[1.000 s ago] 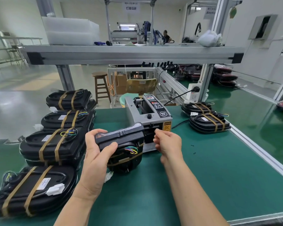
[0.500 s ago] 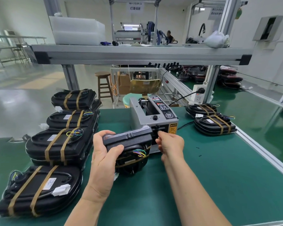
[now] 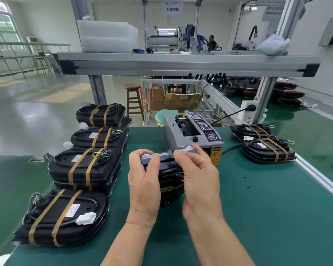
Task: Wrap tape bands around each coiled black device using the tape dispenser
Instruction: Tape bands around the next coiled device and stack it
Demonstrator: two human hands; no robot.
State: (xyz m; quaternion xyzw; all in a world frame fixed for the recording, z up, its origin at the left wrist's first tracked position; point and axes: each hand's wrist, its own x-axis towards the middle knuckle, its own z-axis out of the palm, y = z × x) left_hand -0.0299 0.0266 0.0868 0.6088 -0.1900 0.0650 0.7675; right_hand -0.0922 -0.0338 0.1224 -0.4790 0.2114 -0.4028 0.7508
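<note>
A black coiled device (image 3: 169, 181) stands on edge on the green mat (image 3: 258, 208), just in front of the grey tape dispenser (image 3: 181, 135). My left hand (image 3: 144, 181) grips its left side, thumb over the glossy top edge. My right hand (image 3: 198, 175) curls its fingers over the right end of that top edge and hides the dispenser's outlet. A tan band shows low on the device between my hands. Whether a tape strip lies under my right fingers is hidden.
Banded black devices are stacked in a row on the left (image 3: 85, 166) (image 3: 65, 215) (image 3: 98, 137), and two more lie on the right (image 3: 265, 150). An aluminium shelf beam (image 3: 181, 64) spans overhead. A power strip (image 3: 248, 112) hangs on the right post.
My right hand left the dispenser's outlet and came onto the top edge of the device. The device now stands more upright, and my left hand has shifted its grip on it.
</note>
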